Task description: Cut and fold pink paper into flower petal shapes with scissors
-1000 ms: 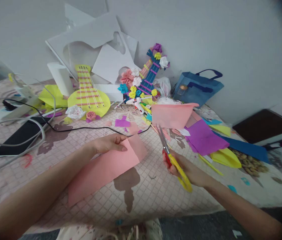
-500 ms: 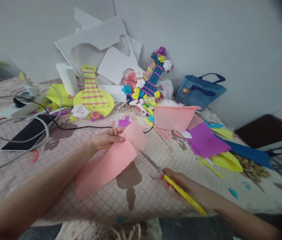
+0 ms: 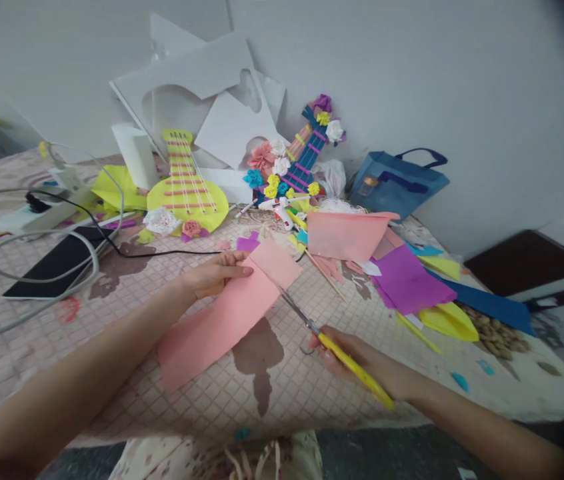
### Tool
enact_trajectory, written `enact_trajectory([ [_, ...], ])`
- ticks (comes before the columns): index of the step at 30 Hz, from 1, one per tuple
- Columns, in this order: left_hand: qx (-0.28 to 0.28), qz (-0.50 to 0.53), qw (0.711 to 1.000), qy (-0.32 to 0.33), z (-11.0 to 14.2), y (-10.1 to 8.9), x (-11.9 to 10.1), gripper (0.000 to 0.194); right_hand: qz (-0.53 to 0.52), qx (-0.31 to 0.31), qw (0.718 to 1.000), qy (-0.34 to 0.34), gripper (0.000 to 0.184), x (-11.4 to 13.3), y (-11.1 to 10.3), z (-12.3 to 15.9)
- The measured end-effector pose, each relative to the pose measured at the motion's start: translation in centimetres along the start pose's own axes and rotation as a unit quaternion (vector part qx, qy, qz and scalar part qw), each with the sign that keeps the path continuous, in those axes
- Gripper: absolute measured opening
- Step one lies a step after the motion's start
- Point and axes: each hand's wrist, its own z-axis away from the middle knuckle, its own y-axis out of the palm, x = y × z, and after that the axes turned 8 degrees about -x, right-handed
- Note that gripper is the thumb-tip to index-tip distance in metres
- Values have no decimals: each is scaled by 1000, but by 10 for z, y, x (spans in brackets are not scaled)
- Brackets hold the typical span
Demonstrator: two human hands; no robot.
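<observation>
My left hand [image 3: 219,272] pinches a strip of pink crepe paper [image 3: 219,333] near its far end, thumb on top. The far part of the strip is folded over, with a crease beside my thumb. In my right hand [image 3: 345,350] is a pair of scissors [image 3: 349,363] with yellow handles. The blade tips meet the paper's right edge at the crease; whether they are cutting into it I cannot tell. The strip's near end slants down toward the table's front edge.
A yellow paper guitar [image 3: 187,193] and a flower-covered blue one [image 3: 307,160] lean at the back. A white glue gun [image 3: 282,212] lies before them. Purple sheets [image 3: 412,280] and a blue bag [image 3: 397,183] are on the right. Cables loop around a black tablet-like slab [image 3: 62,263] at left.
My right hand has moved the scissors slightly left and up, bringing the blades onto the paper's edge. The folded end, curved before, now lies flatter with a squarer corner.
</observation>
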Motion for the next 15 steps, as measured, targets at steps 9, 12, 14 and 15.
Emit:
enact_trajectory([
  [9,31,-104,987,-117,3,-5,4,28,-14,9,998,61,58,9,4,-13],
  [12,23,-119,985,-126,2,-6,7,27,-3,10,998,69,60,8,5,-14],
  [14,21,-114,985,-129,2,-6,6,25,-1,10,998,61,61,7,4,-14],
  [15,23,-108,985,-130,3,-6,5,24,-5,12,998,56,60,7,4,-14],
])
